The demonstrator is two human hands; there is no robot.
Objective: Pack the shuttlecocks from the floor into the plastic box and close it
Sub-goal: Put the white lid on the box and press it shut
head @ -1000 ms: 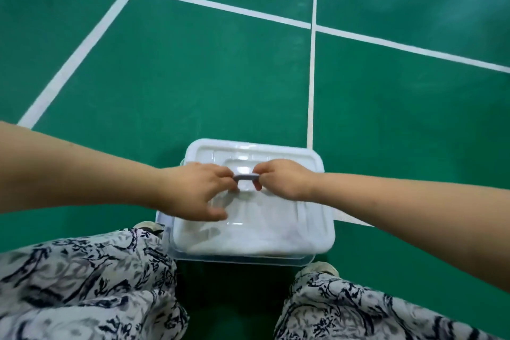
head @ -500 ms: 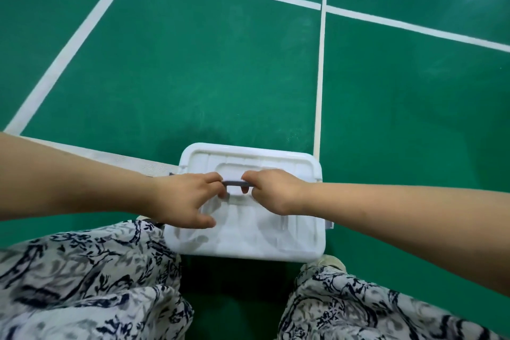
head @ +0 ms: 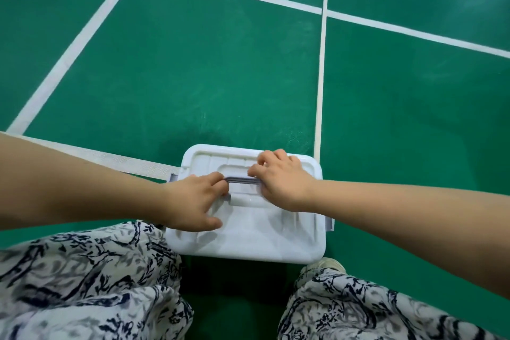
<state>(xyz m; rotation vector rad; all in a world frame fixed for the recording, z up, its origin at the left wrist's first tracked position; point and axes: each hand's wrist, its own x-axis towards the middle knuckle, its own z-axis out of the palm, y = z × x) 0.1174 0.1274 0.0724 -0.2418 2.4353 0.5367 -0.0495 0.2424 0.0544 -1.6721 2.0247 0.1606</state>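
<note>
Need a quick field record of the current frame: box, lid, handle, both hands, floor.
box: white plastic box on the floor
lid: lid on top of the box
handle: grey handle across lid centre
left hand: left hand at the handle's left end, fingers on it
right hand: right hand over the handle's right end
floor: green court, white lines
shuttlecocks: none visible on the floor

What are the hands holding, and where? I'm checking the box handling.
Both the left hand and right hand grip the box's grey handle, one at each end.
</note>
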